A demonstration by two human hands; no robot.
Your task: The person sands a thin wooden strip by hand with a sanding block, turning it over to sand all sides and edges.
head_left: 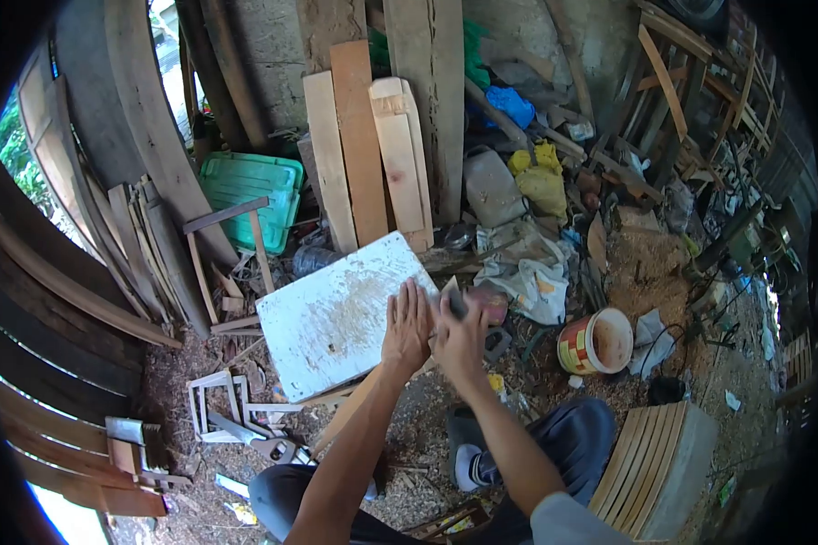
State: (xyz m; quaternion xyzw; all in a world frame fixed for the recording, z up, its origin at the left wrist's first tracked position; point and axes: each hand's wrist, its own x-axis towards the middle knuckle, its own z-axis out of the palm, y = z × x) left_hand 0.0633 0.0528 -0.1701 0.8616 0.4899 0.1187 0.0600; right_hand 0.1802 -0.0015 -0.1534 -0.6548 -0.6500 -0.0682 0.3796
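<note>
A white, scuffed board with brown dirt on its top lies in front of me at a slant. My left hand rests flat near its right edge, fingers stretched out. Just beside it, my right hand is closed around a small dark block-like thing; its exact kind is hard to make out. A pale pointed tip shows above those fingers. Behind the right hand sits a reddish round object, partly covered. Below the board, a tan wooden strip runs beside my left forearm.
A handsaw and small wooden frames lie on the ground at left. To the right stand a paint bucket and a stack of curved slats. Planks and a green plastic lid lean at the back.
</note>
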